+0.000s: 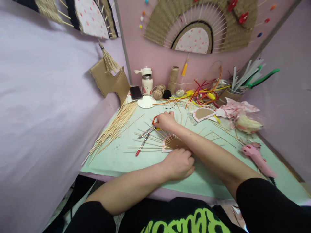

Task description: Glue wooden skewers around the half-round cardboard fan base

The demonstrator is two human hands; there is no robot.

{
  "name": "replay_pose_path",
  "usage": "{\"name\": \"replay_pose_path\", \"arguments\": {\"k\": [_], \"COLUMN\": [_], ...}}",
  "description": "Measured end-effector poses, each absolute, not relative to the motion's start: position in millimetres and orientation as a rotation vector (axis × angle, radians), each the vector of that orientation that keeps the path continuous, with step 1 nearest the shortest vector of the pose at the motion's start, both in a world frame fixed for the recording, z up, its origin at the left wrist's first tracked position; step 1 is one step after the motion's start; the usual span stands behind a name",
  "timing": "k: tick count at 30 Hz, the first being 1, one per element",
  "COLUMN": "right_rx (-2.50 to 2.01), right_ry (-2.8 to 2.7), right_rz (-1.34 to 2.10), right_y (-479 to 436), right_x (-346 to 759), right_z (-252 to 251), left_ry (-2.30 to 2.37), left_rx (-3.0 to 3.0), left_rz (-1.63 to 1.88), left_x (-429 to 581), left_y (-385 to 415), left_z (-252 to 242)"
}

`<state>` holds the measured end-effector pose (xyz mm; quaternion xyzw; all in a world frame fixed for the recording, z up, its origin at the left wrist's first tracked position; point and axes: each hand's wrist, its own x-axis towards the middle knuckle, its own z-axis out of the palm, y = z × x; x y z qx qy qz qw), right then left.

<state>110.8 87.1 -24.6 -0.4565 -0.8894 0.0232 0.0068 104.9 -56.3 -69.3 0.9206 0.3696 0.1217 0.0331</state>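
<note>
In the head view, a small cardboard half-circle (173, 141) with a pink-spotted white rim lies on the table, with thin bamboo sticks fanning out from it. At its lower edge is my left hand (178, 162), its fingers curled against the cardboard; the fingertips are partly hidden. My right arm crosses above the half-circle. My right hand (166, 121) is closed at the orange handle of a pair of scissors (146, 132), whose blades point left over the table. A red-tipped pen (143, 145) lies just below the blades.
Loose bamboo sticks (114, 127) lie at left. A pink glue gun (259, 158) rests at right. Behind are a flask (147, 85), a phone (136, 93), twine (173, 80), coloured strips and a second cardboard half-circle (204, 113). A large fan (194, 38) hangs on the back wall.
</note>
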Motion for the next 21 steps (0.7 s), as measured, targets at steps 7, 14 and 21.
{"name": "replay_pose_path", "arguments": {"k": [7,14,21], "right_rx": [-1.434,-1.439,-1.445], "right_ry": [-2.759,-2.733,-2.721], "right_rz": [0.083,0.084,0.082], "right_y": [86.3,87.7,87.9], "right_x": [110.2,110.9,111.2], "right_z": [-25.1,-25.8,-26.7], "left_ry": [1.15,1.143,1.142], "left_rx": [2.821,2.822,2.822], "left_rz": [0.339,0.332,0.347], "left_x": [105.1,105.2,105.2], "left_y": [-56.6,-56.3,-56.6], "left_z": [-65.3,-65.7,-66.8]}}
